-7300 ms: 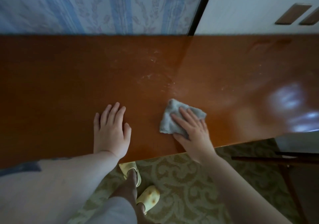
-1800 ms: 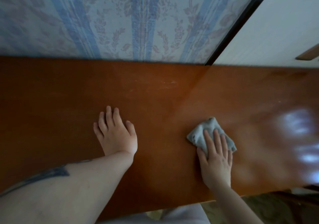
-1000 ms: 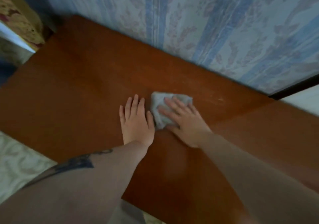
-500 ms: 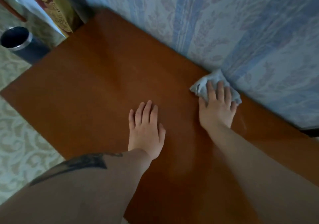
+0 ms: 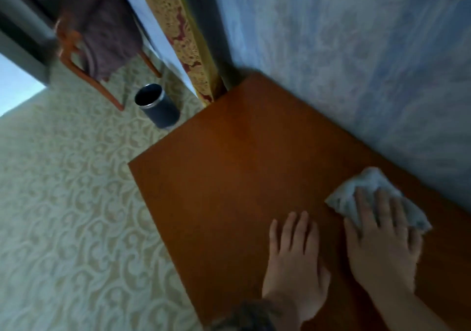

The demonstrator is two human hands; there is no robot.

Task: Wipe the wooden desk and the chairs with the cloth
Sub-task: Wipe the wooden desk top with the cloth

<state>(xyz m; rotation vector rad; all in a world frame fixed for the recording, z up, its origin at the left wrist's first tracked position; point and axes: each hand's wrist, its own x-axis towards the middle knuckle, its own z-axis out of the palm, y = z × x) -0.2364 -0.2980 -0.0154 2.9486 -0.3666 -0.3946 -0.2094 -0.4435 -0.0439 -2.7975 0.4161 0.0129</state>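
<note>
Right hand point(image 5: 382, 239) flat, pressing cloth point(image 5: 367, 193) | left hand point(image 5: 295, 262) flat on desk point(image 5: 229, 177)

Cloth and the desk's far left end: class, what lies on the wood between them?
Nothing. In the head view the wooden desk is bare from the cloth under the right hand to that end. The left hand rests nearer the front edge.

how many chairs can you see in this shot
1. A wooden chair with an orange-brown frame and purple patterned seat stands at the top left on the patterned carpet, beyond the dark cylindrical bin. The picture cuts it off, and other chairs may be out of view.
</note>
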